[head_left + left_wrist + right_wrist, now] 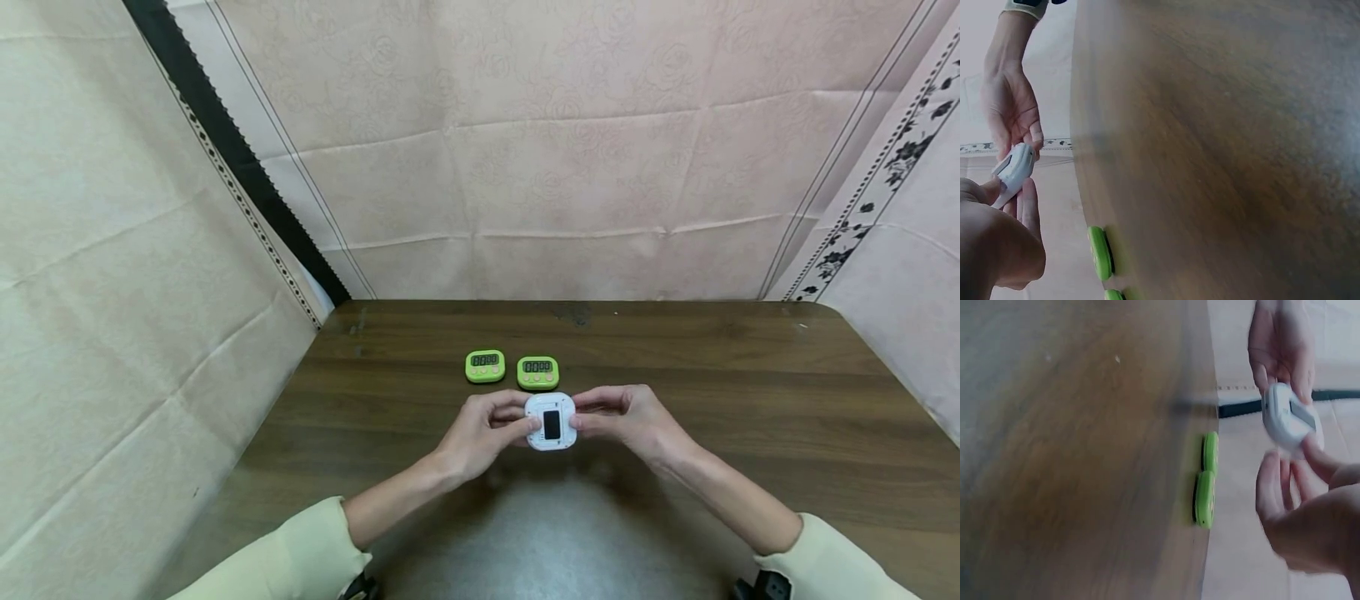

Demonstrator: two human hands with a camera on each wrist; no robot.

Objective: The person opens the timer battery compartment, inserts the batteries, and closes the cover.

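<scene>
A small white timer (551,422) with rounded corners and a dark rectangle on its face is held up between both hands in the head view. My left hand (483,432) pinches its left edge, thumb on the front. On the opposite edge my right hand (633,421) grips it between thumb and fingers. In the left wrist view, the white timer (1016,167) appears tilted and off the table. Just beyond the hands lie two green timers, the left one (485,367) and the right one (537,373), with digits on their displays.
The brown wooden table (735,400) extends around the hands. Behind it hangs a pale patterned cloth (562,167), with another pale cloth (112,333) along the left side. A dark strip (240,150) runs down the left back corner.
</scene>
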